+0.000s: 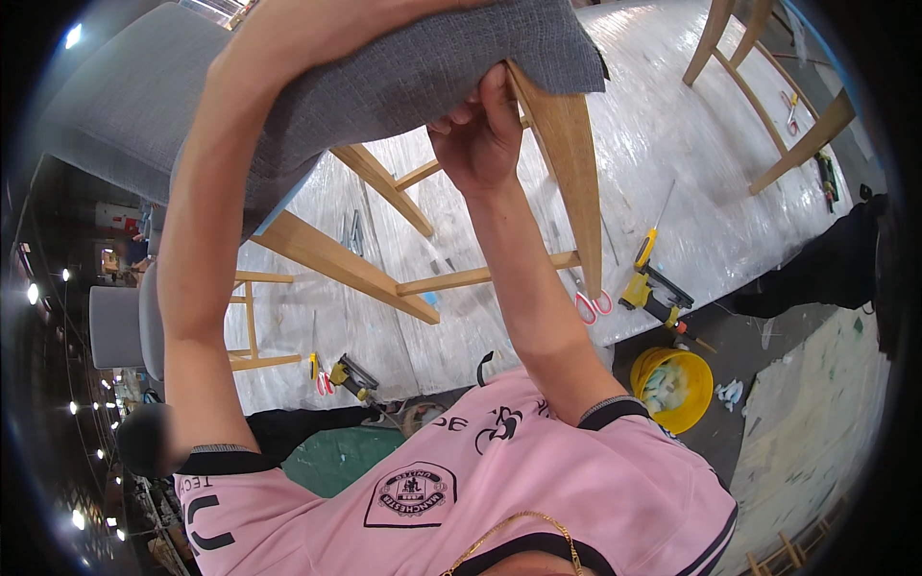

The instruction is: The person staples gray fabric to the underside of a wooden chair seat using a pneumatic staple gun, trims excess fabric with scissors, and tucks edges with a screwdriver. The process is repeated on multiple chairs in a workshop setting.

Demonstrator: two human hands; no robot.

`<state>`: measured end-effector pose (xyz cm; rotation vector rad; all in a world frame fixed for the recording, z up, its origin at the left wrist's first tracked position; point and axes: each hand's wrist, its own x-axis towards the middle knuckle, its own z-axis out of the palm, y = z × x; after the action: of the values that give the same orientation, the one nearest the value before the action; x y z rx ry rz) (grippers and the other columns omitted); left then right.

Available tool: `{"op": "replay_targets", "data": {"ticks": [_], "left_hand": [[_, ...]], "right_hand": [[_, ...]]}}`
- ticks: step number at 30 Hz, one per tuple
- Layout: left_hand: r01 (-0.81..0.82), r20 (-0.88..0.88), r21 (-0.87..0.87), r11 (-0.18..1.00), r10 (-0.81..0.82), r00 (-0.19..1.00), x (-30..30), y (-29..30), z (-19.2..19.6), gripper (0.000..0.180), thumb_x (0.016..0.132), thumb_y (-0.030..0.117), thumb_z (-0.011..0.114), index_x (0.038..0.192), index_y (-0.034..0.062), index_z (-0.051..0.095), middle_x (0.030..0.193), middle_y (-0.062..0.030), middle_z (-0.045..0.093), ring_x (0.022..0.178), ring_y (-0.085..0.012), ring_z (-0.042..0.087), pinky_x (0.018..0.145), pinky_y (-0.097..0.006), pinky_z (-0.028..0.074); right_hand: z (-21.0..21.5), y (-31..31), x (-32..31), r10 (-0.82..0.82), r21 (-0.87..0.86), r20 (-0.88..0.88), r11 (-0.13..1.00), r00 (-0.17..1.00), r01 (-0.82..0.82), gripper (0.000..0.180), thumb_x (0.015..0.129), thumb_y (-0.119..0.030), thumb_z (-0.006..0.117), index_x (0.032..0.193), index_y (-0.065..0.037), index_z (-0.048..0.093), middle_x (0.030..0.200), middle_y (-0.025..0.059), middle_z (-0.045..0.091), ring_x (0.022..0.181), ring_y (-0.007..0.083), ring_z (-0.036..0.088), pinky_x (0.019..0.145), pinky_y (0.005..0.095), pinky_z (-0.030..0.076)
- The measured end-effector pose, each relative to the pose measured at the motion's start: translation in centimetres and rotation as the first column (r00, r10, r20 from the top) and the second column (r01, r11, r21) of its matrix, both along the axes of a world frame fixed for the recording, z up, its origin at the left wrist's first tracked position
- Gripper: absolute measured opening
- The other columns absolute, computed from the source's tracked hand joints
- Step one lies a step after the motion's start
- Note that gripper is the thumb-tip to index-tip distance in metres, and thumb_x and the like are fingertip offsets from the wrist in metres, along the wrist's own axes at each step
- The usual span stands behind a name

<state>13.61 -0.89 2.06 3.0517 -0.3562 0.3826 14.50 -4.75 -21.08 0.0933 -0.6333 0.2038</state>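
Likely tucking grey fabric by leg of chair, over worktop. Touching edge with thumb of right hand, curling other fingers; can't tell if pinching. Can't see left hand. Next, probably: pull taut, then grab staple gun, near right.

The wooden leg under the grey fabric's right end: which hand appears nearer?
Right hand: just beside the wooden leg, near its top. Left hand: beyond the upper picture edge, its forearm over the grey fabric.

Yellow bucket on grey floor, staple gun, red-handled scissors, yellow-handled screwdriver, plastic-covered table
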Motion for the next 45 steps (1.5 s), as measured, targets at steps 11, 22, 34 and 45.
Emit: {"op": "replay_targets", "data": {"ticks": [11,22,34,45], "left_hand": [[0.075,0.297,0.486,0.87,-0.245,0.923,-4.8,-0.6,-3.4,0.098,0.078,0.049,0.081,0.155,0.0051,0.038,0.144,-0.0268,0.049,0.128,-0.0421,0.053,0.104,-0.051,0.045],[0.093,0.38,0.336,0.937,-0.225,0.897,-3.9,0.3,-4.7,0.096,0.077,0.042,0.083,0.153,0.0033,0.039,0.139,-0.0248,0.048,0.122,-0.0401,0.05,0.103,-0.051,0.042],[-0.036,0.576,0.349,0.936,-0.184,0.796,-1.3,2.5,-6.8,0.099,0.076,0.044,0.088,0.155,0.0117,0.04,0.145,-0.0133,0.052,0.128,-0.0336,0.055,0.11,-0.05,0.045],[-0.008,0.571,0.341,0.94,-0.2,0.796,-2.5,1.5,-6.8,0.101,0.074,0.04,0.088,0.156,0.0097,0.038,0.141,-0.0128,0.052,0.127,-0.0338,0.053,0.108,-0.049,0.043]], "right_hand": [[-1.0,0.3,0.6,0.065,-0.147,-0.078,0.986,0.995,-0.076,0.03,0.096,-0.052,0.068,0.084,-0.025,0.063,0.071,-0.0088,0.046,0.073,0.0086,0.045,0.072,0.0285,0.037],[0.0,-2.1,-0.5,0.105,-0.409,-0.119,0.901,0.987,-0.145,0.029,0.103,-0.039,0.061,0.113,-0.012,0.06,0.085,0.0002,0.06,0.074,0.0131,0.053,0.079,0.0361,0.049],[-42.5,-33.9,-15.9,-0.535,-0.678,-0.732,0.517,0.421,-0.523,0.056,0.097,-0.035,0.069,0.137,-0.002,0.049,0.123,0.0172,0.062,0.104,0.0315,0.067,0.093,0.0439,0.056],[-53.4,-32.3,-11.2,-0.566,-0.418,-0.79,0.779,-0.236,-0.467,0.069,0.085,-0.038,0.08,0.134,-0.002,0.048,0.123,0.0149,0.054,0.105,0.033,0.063,0.09,0.0444,0.054]]}}
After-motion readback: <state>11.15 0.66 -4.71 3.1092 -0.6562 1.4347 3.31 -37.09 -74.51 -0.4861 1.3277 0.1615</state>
